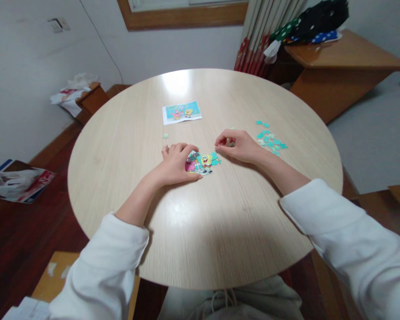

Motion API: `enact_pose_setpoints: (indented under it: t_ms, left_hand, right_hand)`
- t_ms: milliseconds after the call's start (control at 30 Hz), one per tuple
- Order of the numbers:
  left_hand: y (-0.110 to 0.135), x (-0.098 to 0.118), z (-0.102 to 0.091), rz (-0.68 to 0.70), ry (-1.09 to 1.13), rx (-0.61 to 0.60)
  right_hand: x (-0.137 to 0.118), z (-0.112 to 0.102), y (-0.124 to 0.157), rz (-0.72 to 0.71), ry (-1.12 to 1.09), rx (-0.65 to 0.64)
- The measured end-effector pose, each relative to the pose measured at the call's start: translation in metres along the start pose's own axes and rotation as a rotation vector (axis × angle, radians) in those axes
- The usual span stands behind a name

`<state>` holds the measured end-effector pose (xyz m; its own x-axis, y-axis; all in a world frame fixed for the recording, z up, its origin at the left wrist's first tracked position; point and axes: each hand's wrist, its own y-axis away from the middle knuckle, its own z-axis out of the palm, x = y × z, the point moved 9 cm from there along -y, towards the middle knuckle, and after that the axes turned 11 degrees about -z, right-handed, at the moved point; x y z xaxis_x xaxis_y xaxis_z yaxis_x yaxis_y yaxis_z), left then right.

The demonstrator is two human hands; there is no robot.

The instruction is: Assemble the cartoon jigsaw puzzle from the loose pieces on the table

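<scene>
A small partly joined cartoon jigsaw (205, 163) lies near the middle of the round pale wooden table (220, 231). My left hand (176, 163) rests on its left side, fingers curled over the joined pieces. Just to the right of the jigsaw, my right hand (238, 145) has its fingertips pinched together on a small piece that I can barely make out. A heap of loose turquoise pieces (270, 140) lies right of that hand. One stray pale piece (166, 136) sits above my left hand.
A printed reference picture (182, 112) lies farther back on the table. A wooden desk (340, 58) with dark spotted cloth stands at the back right, beside a curtain. A plastic bag (16, 182) lies on the dark floor at left, a cardboard box (53, 271) near my left elbow.
</scene>
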<state>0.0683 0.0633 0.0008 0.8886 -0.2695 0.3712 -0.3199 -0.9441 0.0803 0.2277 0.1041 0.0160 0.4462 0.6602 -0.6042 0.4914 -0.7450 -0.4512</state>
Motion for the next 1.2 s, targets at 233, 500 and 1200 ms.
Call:
enact_pose_setpoints:
  t_ms: [233,500,1200]
  left_hand:
    - [0.000,-0.001,-0.002,0.017,0.025,0.033]
    - [-0.008,-0.023,-0.025,-0.089,0.082,0.264]
    - [-0.027,-0.071,-0.028,-0.242,-0.191,0.291]
  right_hand:
    - [0.001,0.000,0.001,0.008,0.011,-0.005]
    - [0.001,0.000,0.000,0.009,0.008,-0.006]
    - [0.019,-0.014,0.000,0.079,0.082,0.105]
